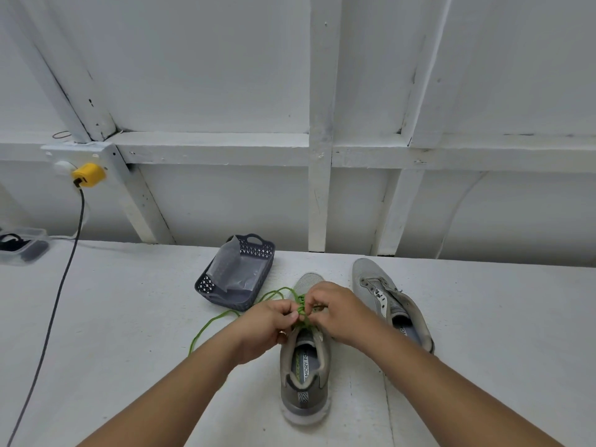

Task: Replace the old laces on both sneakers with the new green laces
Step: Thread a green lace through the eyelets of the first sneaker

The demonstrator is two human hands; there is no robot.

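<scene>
Two bare forearms reach forward from the bottom edge and meet over a grey sneaker (pixel 304 375) that stands on a white table (pixel 129 317), heel toward the viewer and toe pointing away. The left hand (pixel 267 324) comes in from the lower left with its fingers curled inward, pinching the green lace (pixel 301 309) at the shoe's eyelet rows. The right hand (pixel 335 309) comes in from the lower right, knuckles up, its fingertips also curled onto the same lace, so the two hands almost touch above the shoe's tongue. The green lace is partly threaded through the eyelets; its loose length trails off to the left across the table in a long curve, passing just in front of a dark grey plastic basket (pixel 258 250) that holds a clear plastic bag (pixel 232 269).

The hands cover most of the lacing, so how many eyelets are threaded cannot be told — only a few green crossings show between the fingers. The second grey sneaker (pixel 371 272) lies just to the right, angled, with no lace in its eyelets; the right forearm hides part of its side and heel. At the far left edge a clear plastic container (pixel 22 245) with dark contents is cut off by the frame. A yellow plug (pixel 88 175) sits in a wall socket, and its dark cable (pixel 54 308) runs down across the table and out at the lower left corner.
</scene>
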